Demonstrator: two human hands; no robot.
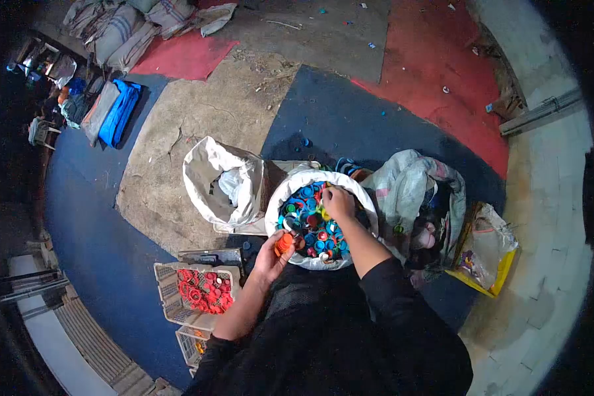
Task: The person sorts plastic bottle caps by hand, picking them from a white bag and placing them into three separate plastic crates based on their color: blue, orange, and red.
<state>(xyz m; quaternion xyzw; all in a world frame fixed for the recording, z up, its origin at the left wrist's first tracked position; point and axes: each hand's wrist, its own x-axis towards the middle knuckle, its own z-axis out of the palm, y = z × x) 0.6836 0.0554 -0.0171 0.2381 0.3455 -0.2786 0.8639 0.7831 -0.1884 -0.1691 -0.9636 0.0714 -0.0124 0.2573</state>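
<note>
right hand (pixel 338 201) works in the sack (pixel 308 175), fingers pinched together among mixed caps (pixel 310 231). left hand (pixel 274 256), fingers curled, cups orange caps (pixel 284 244) beside its fingertips; a level palm should keep them in.

Sacks (pixel 221 181) flank cap bag (pixel 305 177), floor (pixel 350 119) perhaps open

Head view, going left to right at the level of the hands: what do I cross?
Crate of red caps → left hand holding orange caps → white sack of mixed caps, right hand over it → crumpled cloth bundle → yellow-edged plastic bag.
</note>
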